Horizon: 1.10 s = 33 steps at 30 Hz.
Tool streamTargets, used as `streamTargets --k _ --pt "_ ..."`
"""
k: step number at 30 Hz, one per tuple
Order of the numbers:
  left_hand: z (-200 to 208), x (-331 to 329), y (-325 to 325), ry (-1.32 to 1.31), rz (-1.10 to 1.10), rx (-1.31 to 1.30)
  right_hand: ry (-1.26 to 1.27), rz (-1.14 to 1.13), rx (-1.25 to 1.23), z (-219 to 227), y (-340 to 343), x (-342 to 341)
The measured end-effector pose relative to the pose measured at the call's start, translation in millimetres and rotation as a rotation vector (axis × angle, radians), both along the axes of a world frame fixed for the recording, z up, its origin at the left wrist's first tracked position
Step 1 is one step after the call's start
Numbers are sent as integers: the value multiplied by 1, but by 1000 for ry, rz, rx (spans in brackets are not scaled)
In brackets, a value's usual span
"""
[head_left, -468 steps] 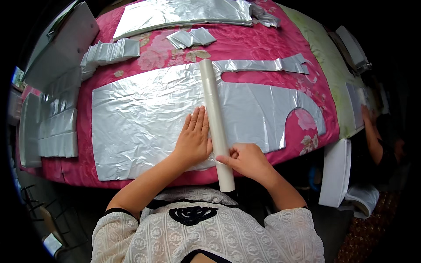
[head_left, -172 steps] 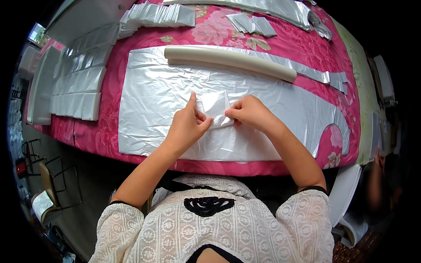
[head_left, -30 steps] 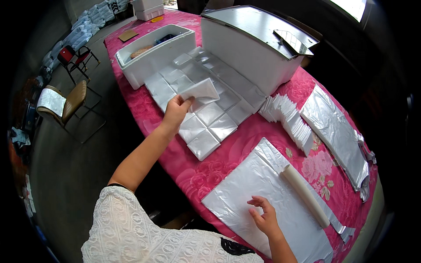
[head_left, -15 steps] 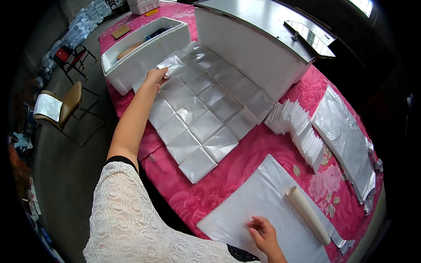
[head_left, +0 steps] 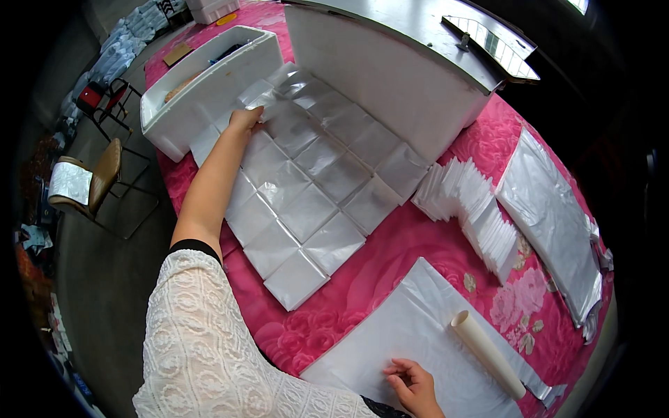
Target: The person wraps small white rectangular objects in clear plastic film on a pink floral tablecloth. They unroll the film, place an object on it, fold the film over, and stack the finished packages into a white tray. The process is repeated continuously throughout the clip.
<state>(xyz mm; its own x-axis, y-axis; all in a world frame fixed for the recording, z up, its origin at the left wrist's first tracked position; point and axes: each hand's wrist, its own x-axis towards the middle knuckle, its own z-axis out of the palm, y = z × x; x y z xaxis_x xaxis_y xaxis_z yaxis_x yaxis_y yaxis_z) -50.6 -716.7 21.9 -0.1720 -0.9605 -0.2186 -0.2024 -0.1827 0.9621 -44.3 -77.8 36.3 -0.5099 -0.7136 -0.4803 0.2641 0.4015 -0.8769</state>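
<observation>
Square, clear plastic packets [head_left: 301,211] lie in overlapping rows across the pink cloth. At their far left end, my left hand [head_left: 247,120] is closed at the near edge of one folded plastic packet [head_left: 256,93]; its fingertips are partly hidden. My right hand [head_left: 412,385] is over a large translucent plastic sheet [head_left: 380,341] near the front edge. Its fingers are loosely curled and apart, with nothing in them. A pale cardboard tube [head_left: 488,355] lies on the sheet to the right of this hand.
A white foam box [head_left: 209,94] stands at the far left, and a big white box with a metal lid [head_left: 383,76] behind the packets. Fanned white packets [head_left: 474,216] and a silvery plastic stack [head_left: 547,223] lie to the right. Chairs [head_left: 101,184] stand on the floor.
The packet at my left hand, raised earlier, now lies flatter at the end of the rows. My right hand stays over the sheet, its fingers still loosely curled. The view has shifted slightly.
</observation>
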Motion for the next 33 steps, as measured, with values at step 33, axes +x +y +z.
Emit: streamTargets --k 33 --pt "53 -51 428 122 -1302 -658 816 182 75 21 -32 -314"
